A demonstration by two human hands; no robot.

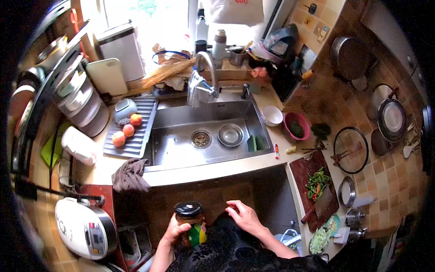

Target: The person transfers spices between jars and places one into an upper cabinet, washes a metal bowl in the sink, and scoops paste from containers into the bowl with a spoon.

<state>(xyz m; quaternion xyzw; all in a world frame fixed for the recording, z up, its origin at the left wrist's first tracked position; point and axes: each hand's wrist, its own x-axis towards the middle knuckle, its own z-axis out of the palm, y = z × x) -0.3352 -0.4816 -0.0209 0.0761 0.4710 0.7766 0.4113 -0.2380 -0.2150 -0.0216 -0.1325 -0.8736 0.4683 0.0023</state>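
Observation:
A glass jar (196, 234) with a black lid and a green and yellow label stands upright in my left hand (173, 230), close to my body. The lid is on the jar. My right hand (244, 218) is held to the right of the jar, apart from it, with its fingers partly bent and nothing seen in them. Both hands are in front of the counter edge, below the steel sink (181, 122). A metal bowl (230, 135) and a green piece (255, 143) lie in the sink.
Peaches (128, 130) rest on a drying rack (146, 113) at the left, above a dark cloth (130, 174) and a rice cooker (84, 229). At the right, a cleaver (324, 203) and chopped peppers (318, 183) lie on a cutting board (299, 170), near a pink basket (306, 131).

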